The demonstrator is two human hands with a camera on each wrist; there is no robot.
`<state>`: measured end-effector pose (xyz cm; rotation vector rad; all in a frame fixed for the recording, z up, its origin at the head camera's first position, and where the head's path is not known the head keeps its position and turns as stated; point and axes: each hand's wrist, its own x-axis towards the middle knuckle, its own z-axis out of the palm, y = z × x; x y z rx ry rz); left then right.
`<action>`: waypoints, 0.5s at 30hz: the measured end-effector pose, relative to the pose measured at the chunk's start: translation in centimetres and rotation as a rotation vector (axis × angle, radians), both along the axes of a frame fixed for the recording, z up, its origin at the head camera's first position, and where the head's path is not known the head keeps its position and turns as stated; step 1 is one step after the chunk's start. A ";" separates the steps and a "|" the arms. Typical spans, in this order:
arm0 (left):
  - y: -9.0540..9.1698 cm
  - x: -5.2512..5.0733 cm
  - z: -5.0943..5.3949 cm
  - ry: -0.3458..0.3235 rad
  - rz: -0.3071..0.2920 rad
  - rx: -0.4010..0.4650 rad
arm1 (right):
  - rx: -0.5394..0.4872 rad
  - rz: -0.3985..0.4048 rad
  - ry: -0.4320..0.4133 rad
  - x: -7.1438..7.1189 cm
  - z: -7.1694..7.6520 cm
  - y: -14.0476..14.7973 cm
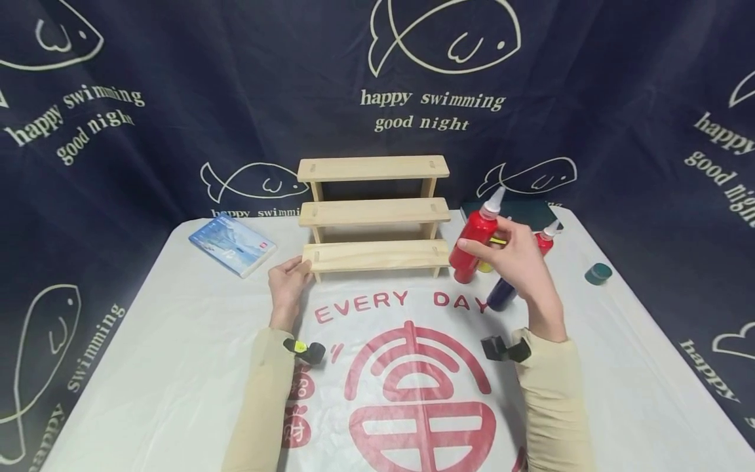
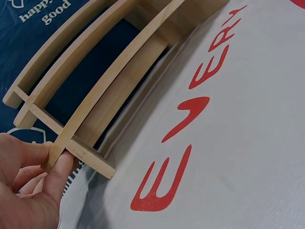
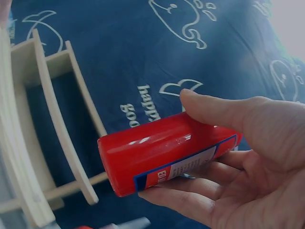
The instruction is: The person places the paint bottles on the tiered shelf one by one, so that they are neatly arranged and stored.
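A three-tier wooden shelf stand [image 1: 377,255] stands at the back middle of the table. My left hand [image 1: 289,288] pinches the left end of its lowest board between thumb and fingers, as the left wrist view shows up close. My right hand [image 1: 522,262] grips a red squeeze bottle [image 1: 476,233] with a white pointed nozzle, tilted, just off the stand's right end. In the right wrist view the red bottle [image 3: 157,148] lies between thumb and fingers, its label partly covered. Behind and below the right hand are another red bottle [image 1: 544,244] and a dark blue bottle [image 1: 501,295], both partly hidden.
A blue-and-white flat box [image 1: 232,246] lies left of the stand. A dark green flat object [image 1: 533,215] lies at the back right, and a small green round container [image 1: 598,273] sits farther right. A dark fish-print curtain [image 1: 236,131] hangs behind the white-covered table [image 1: 177,354].
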<state>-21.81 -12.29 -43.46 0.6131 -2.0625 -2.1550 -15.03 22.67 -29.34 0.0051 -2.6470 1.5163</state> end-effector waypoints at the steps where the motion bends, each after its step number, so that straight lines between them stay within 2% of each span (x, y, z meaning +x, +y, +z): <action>1: 0.0 0.0 0.0 0.000 0.000 0.002 | 0.000 0.003 -0.002 -0.2 0.0 -0.3; 9: -0.1 0.1 -0.3 0.011 0.011 -0.019 | 0.003 0.020 0.040 -2.4 -1.0 -2.4; 15: 0.1 -0.1 -0.3 0.019 0.011 -0.026 | -0.019 0.045 0.036 -4.4 -1.0 -3.8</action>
